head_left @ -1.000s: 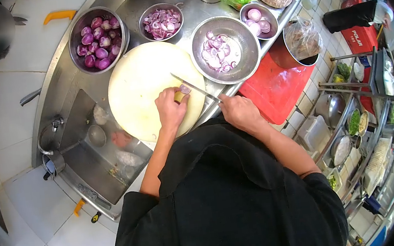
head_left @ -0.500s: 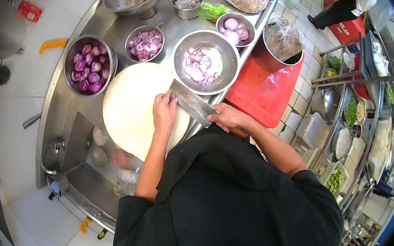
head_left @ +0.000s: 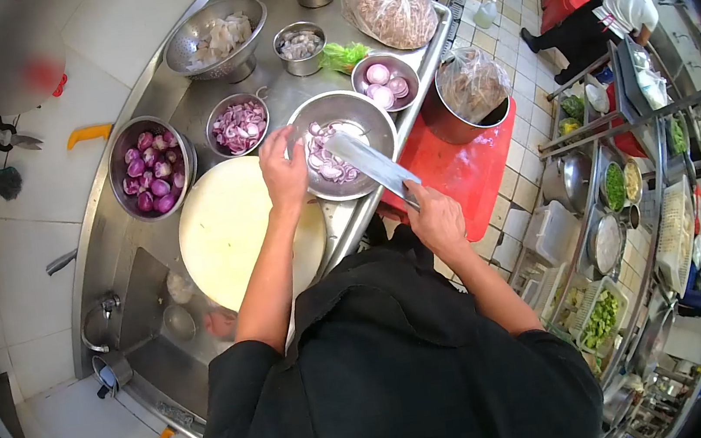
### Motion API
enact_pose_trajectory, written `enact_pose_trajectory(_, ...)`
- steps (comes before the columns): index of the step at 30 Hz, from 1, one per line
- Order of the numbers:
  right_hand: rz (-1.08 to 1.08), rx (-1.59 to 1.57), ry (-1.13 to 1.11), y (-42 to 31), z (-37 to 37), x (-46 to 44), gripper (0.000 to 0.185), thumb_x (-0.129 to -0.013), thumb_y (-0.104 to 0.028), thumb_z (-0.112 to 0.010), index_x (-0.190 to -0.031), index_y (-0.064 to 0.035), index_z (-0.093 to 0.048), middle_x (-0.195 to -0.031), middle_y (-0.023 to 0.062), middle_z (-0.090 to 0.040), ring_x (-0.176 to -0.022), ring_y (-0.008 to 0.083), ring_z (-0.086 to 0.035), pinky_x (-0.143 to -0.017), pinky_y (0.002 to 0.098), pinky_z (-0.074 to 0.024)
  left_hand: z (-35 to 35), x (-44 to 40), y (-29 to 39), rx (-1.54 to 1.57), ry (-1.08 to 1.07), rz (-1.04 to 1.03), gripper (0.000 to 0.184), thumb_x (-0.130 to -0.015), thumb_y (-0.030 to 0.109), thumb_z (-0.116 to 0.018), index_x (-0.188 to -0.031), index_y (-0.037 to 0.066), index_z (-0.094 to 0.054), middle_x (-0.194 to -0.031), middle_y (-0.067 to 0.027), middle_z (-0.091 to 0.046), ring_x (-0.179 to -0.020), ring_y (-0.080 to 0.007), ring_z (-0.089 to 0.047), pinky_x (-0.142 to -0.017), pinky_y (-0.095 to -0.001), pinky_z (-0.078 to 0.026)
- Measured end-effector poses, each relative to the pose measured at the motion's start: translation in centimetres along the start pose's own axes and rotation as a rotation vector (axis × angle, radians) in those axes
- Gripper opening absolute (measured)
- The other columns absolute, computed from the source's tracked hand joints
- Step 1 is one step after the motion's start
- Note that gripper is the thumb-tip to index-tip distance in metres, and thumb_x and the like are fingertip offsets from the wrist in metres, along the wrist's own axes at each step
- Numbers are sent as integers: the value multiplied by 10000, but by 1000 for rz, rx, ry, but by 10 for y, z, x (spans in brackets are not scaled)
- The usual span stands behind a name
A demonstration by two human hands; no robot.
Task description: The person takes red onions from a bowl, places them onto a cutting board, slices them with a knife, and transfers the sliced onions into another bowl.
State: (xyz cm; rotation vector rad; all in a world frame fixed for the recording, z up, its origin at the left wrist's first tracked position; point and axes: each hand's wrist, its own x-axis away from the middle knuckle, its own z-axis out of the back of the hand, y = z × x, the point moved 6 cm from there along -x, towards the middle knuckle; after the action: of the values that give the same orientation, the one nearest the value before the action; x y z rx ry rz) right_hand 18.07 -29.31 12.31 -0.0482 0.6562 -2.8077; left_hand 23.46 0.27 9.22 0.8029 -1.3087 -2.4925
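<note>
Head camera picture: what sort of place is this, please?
Most likely a restaurant or other commercial kitchen. There is a long steel counter with a sink, a large batch of whole purple onions, and metal shelves with chopped greens.

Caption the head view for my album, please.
Right hand holding a broad knife over a metal bowl of sliced onions.

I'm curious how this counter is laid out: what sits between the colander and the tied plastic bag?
Between the colander and the bag sits a small metal pot of pale food, seen in the head view.
</note>
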Motion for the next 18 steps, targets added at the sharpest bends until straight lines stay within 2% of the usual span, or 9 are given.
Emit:
enact_pose_trajectory(1,15,19,20,1,-2,0,389,-861,-184,-738,-1235,-95,-674,-929,180,-715,-844,404,-703,-771,519,-554,9,0,20,11,8,-100,339,-869,126,-742,-1199,49,-725,-1307,-173,-666,-1237,-360,-591,-1056,-460,-437)
enact_pose_trajectory(4,73,27,46,0,-6,1,398,-826,-166,-771,-1211,-104,-693,-936,183,-720,-857,404,-704,-780,514,-556,-12,19,60,0,-512,-373,392,-934,247,-719,-1291,86,-697,-1353,-180,-642,-1321,-346,-558,-1161,-478,-374)
enact_pose_trajectory(7,106,-14,-6,1,-2,2,399,-820,-172,-771,-1209,-118,-701,-967,196,-731,-883,409,-707,-794,512,-560,-33,36,47,-413,-752,-453,504,-980,423,-641,-1391,132,-642,-1503,-143,-555,-1449,-349,-450,-1226,-620,-195)
enact_pose_trajectory(8,116,-38,-52,-1,-1,3,397,-823,-178,-766,-1211,-123,-702,-980,202,-734,-892,412,-708,-799,512,-562,-28,27,26,-402,-752,-318,592,-997,536,-559,-1462,171,-585,-1600,-99,-458,-1525,-334,-345,-1213,-710,-35)
enact_pose_trajectory(9,44,-57,-122,-2,-1,5,375,-844,-200,-741,-1211,-131,-707,-1010,220,-737,-913,421,-711,-807,520,-565,-5,15,20,-272,-619,-238,555,-994,489,-597,-1445,164,-595,-1580,-106,-481,-1491,-323,-396,-1200,-717,-105)
enact_pose_trajectory(11,-20,-100,-279,-1,-6,8,357,-878,-231,-713,-1214,-111,-705,-1007,230,-738,-920,439,-707,-809,520,-564,47,-6,5,-199,-299,-307,450,-950,354,-709,-1298,70,-680,-1361,-182,-648,-1267,-348,-603,-1118,-504,-413)
enact_pose_trajectory(12,-84,-123,-363,-2,-8,10,352,-888,-242,-707,-1212,-105,-706,-1008,234,-738,-936,440,-706,-821,516,-562,74,-5,-3,-127,-212,-293,415,-925,277,-741,-1254,29,-696,-1246,-185,-698,-1175,-342,-657,-1028,-407,-493)
enact_pose_trajectory(16,-71,-202,-487,-16,-26,16,353,-910,-268,-696,-1208,-80,-715,-1037,250,-736,-1018,434,-701,-899,499,-541,121,71,-62,-130,-523,217,511,-859,272,-796,-1277,4,-675,-1226,-202,-686,-1138,-328,-662,-1005,-405,-514)
enact_pose_trajectory(18,-34,-229,-525,-25,-36,16,370,-914,-277,-697,-1221,-70,-711,-1063,259,-732,-1041,438,-694,-919,492,-536,124,128,-74,-227,-607,343,588,-799,291,-833,-1283,10,-657,-1279,-178,-670,-1157,-362,-647,-1051,-412,-497)
